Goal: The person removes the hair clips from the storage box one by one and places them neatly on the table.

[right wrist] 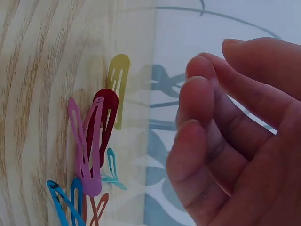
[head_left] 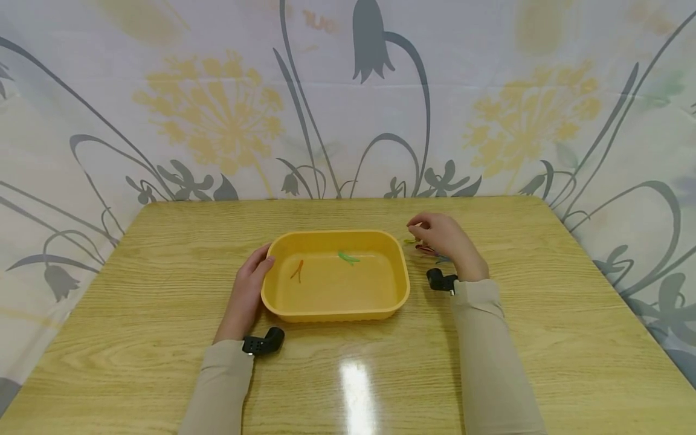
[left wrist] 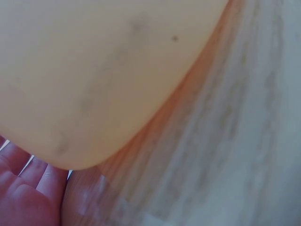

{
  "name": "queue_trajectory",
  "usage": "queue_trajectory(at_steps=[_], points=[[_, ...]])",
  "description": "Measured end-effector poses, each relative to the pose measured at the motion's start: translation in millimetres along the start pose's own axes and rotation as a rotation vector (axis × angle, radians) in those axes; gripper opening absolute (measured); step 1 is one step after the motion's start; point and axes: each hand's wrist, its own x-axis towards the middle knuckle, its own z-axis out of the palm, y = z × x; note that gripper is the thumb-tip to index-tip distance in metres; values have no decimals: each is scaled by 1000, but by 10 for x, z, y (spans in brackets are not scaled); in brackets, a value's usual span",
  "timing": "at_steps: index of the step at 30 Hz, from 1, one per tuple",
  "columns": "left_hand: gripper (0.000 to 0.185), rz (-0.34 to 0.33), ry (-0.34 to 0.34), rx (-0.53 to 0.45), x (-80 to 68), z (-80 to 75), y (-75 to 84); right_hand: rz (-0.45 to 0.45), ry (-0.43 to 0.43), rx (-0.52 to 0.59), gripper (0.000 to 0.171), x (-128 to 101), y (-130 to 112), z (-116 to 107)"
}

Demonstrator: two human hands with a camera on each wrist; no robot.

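Yellow tray (head_left: 399,284) sits mid-frame, an orange clip (head_left: 298,270) and green clip (head_left: 348,258) lying inside; a mixed-colour pile of clips (right wrist: 94,155) lies flat right of it

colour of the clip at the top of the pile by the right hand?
Yellow hair clip, clearest in the right wrist view.

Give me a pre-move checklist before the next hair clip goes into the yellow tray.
1. Yellow tray steadied: ok, the left hand rests against its left rim.
2. Right hand free: ok, fingers loosely curled, holding nothing.
3. Hair clips within reach: ok, they lie on the table beside that hand.
4. Room in tray: ok, only an orange clip and a green clip inside.
5. Clips separate: cannot tell, several overlap.
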Motion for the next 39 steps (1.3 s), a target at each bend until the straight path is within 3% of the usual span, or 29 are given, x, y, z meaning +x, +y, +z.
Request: queue_trajectory(at_steps=[10, 19, 28, 39], points=[[49, -5, -1, 2, 2, 7, 5, -7, -133, -41, 34, -7, -86, 8], [49, 2, 0, 6, 4, 3, 8, -12, -173, -48, 36, -45, -207, 11], [48, -1, 3, -3, 5, 4, 1, -103, -76, -110, 34, -89, -386, 26], [48, -10, -11, -28, -14, 11, 18, -181, -30, -100, 31, -176, -620, 11]])
